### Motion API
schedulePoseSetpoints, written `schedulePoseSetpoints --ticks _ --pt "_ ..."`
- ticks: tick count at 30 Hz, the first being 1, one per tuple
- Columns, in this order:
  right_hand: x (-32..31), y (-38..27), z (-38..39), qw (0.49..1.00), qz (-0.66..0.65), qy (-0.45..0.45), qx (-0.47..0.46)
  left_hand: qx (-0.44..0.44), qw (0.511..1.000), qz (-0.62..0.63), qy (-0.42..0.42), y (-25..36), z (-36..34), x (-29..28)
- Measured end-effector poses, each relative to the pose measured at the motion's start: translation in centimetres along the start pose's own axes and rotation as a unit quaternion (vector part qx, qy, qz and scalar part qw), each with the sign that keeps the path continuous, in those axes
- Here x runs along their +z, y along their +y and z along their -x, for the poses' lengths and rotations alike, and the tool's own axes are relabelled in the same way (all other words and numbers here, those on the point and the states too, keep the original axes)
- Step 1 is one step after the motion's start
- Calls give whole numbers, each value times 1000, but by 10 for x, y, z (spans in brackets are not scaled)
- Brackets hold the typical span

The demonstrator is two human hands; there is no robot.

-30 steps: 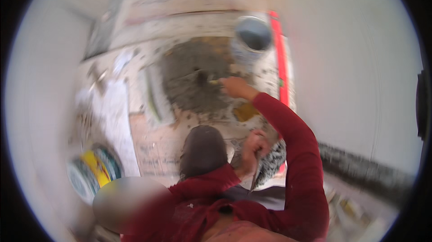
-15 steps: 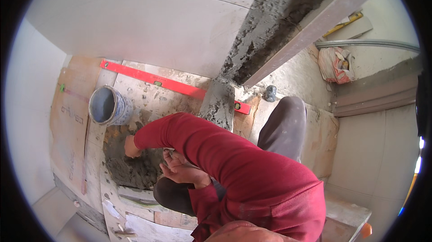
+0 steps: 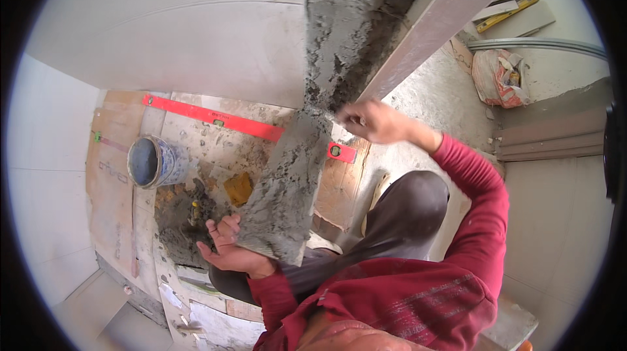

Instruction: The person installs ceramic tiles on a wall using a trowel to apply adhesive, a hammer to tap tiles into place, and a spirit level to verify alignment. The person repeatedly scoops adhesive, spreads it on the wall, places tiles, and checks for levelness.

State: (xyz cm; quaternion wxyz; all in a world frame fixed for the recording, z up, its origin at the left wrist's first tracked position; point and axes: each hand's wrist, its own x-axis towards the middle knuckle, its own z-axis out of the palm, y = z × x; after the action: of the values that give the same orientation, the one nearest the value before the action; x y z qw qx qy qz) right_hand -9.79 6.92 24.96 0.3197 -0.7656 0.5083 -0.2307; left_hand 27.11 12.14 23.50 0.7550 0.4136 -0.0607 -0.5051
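Observation:
A long strip coated in wet grey mortar (image 3: 287, 175) slopes from the wall corner down toward my lap. At its lower left corner is my left hand (image 3: 232, 250), palm up with fingers spread; whether it bears any weight is unclear. My right hand (image 3: 375, 122) is closed at the strip's upper end, beside the pale upright board (image 3: 450, 18). What its fingers hold is hidden. Behind, rough mortar (image 3: 339, 31) covers a band of wall. A heap of wet mortar (image 3: 176, 227) lies left of my left hand, with a small yellow piece (image 3: 195, 206) in it.
A red spirit level (image 3: 215, 118) passes behind the strip. Left of it stands a mortar-stained bucket (image 3: 147, 161), with an orange-yellow block (image 3: 239, 189) nearby. At the right are a woven sack (image 3: 496, 80) and a yellow level (image 3: 508, 14). My bent knee (image 3: 421, 197) rises below my right hand.
My right hand has swung from the mortar heap up and right to the strip's upper end. The strip, mostly hidden by my arm before, now shows. My left hand has shifted slightly left.

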Motion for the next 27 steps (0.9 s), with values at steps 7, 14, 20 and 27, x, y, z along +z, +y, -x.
schedulePoseSetpoints --ticks 7,14,20,27 --pt "194 104 43 644 -616 125 436 5 999 -19 -48 -7 22 38" --pt "224 120 -2 422 -816 229 321 34 993 -111 -24 -9 32 57" --pt "232 125 -13 334 -847 285 299 42 992 -106 -59 -10 41 70" --pt "250 142 -18 362 -804 358 307 51 989 -127 -61 -17 42 85"
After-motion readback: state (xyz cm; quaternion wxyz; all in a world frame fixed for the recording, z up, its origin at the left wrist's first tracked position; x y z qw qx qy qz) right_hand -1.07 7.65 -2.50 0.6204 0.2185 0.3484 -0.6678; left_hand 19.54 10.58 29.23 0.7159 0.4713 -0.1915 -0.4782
